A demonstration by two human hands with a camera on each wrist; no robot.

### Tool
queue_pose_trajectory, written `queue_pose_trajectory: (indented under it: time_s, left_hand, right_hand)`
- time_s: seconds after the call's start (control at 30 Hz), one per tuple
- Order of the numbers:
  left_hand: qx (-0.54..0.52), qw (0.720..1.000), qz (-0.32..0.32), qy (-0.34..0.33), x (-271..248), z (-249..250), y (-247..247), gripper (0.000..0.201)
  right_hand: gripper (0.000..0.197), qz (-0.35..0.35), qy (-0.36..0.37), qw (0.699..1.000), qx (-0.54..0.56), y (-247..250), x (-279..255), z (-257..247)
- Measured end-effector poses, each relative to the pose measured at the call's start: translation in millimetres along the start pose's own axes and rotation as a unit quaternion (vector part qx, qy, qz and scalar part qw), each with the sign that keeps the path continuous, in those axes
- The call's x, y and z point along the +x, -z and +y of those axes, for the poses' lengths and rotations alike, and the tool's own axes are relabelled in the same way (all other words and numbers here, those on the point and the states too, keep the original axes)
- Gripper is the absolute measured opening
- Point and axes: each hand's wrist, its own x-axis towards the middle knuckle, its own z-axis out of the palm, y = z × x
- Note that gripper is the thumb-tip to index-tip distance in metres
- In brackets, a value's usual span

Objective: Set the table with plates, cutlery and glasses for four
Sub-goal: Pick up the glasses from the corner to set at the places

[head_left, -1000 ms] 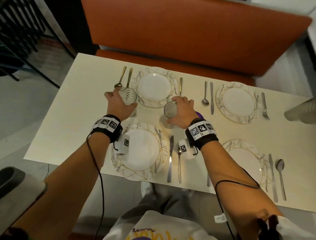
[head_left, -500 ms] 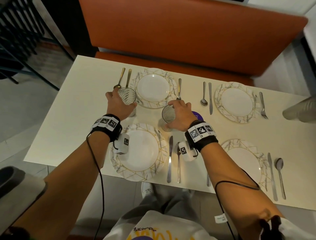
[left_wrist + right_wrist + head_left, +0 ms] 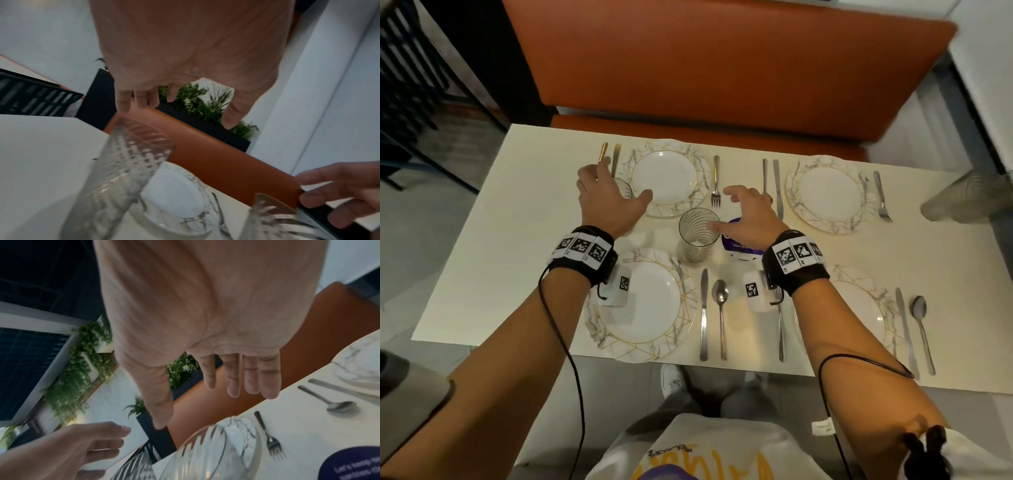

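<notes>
Four marbled white plates lie on the table [image 3: 517,240], each flanked by cutlery. My left hand [image 3: 607,195] hovers with fingers spread over a ribbed glass [image 3: 625,189] that stands left of the far left plate [image 3: 666,178], mostly hidden by the hand. In the left wrist view that glass [image 3: 123,178] stands free below the spread fingers [image 3: 141,100]. My right hand [image 3: 739,212] is open just right of a second ribbed glass [image 3: 697,236], which stands above the near left plate [image 3: 643,305]. The right wrist view shows this glass [image 3: 216,451] untouched under the straight fingers [image 3: 242,378].
A purple card [image 3: 743,248] lies under my right wrist. A fork [image 3: 715,181], spoon [image 3: 765,174] and knife [image 3: 777,188] lie between the far plates. A blurred clear object [image 3: 969,198] sits at the right edge. An orange bench [image 3: 722,68] runs behind the table.
Both hands have let go of their glasses and lifted off with fingers spread. The two glasses now stand on the table by themselves.
</notes>
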Motion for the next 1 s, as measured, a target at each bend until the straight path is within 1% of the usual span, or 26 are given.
queue_pose_trajectory:
  time_s: [0.07,0.13,0.17,0.23,0.3,0.4,0.47,0.53,0.63,0.7,0.77,0.87,0.93,1.0]
  left_hand:
    - [0.017,0.999,0.034,-0.028,-5.9,23.5,-8.0,0.098]
    - [0.035,0.996,0.060,-0.051,-11.2,50.1,-20.8,0.087]
    - [0.041,0.995,0.064,-0.062,-14.1,64.3,-28.6,0.081]
    - [0.036,0.994,0.047,-0.087,-20.2,97.1,-47.4,0.071]
    - [0.030,0.994,0.012,-0.106,-28.0,134.6,-69.9,0.065]
    - [0.026,0.988,-0.061,-0.137,-39.4,194.6,-112.8,0.054]
    - [0.026,0.980,-0.104,-0.168,-46.3,231.0,-143.1,0.046]
    - [0.020,0.970,-0.147,-0.194,-56.2,276.0,-183.1,0.040]
    - [0.000,0.953,-0.220,-0.208,-71.8,346.9,-239.3,0.026]
    - [0.000,0.944,-0.255,-0.211,-78.9,392.2,-275.8,0.018]
    - [0.003,0.935,-0.278,-0.221,-84.0,434.6,-311.5,0.017]
    - [0.010,0.927,-0.299,-0.226,-86.2,484.2,-360.4,0.024]
    - [0.036,0.923,-0.300,-0.237,-86.1,509.2,-390.0,0.037]
    - [0.068,0.916,-0.307,-0.249,-85.8,529.1,-415.4,0.058]
  right_hand:
    - [0.078,0.037,-0.009,0.999,0.030,15.3,-6.2,12.2]
    - [0.074,0.062,-0.017,0.996,0.057,33.1,-14.6,28.3]
    - [0.072,0.073,-0.019,0.995,0.064,42.7,-18.7,38.1]
    - [0.066,0.094,-0.028,0.992,0.074,64.0,-26.1,62.1]
    - [0.061,0.114,-0.044,0.989,0.087,86.2,-33.3,93.3]
    - [0.054,0.137,-0.068,0.983,0.105,123.2,-45.4,149.2]
    - [0.050,0.150,-0.079,0.980,0.100,149.0,-52.2,184.5]
    - [0.045,0.164,-0.095,0.977,0.092,183.5,-57.0,230.3]
    - [0.035,0.179,-0.105,0.975,0.071,236.6,-60.9,295.7]
    - [0.032,0.182,-0.112,0.976,0.047,272.7,-62.3,333.0]
    - [0.032,0.186,-0.131,0.973,0.027,306.7,-61.9,368.5]
    - [0.038,0.203,-0.151,0.967,-0.022,346.7,-51.5,414.1]
    - [0.049,0.203,-0.164,0.963,-0.062,365.8,-43.9,438.6]
    - [0.066,0.192,-0.172,0.962,-0.091,380.4,-36.2,457.8]
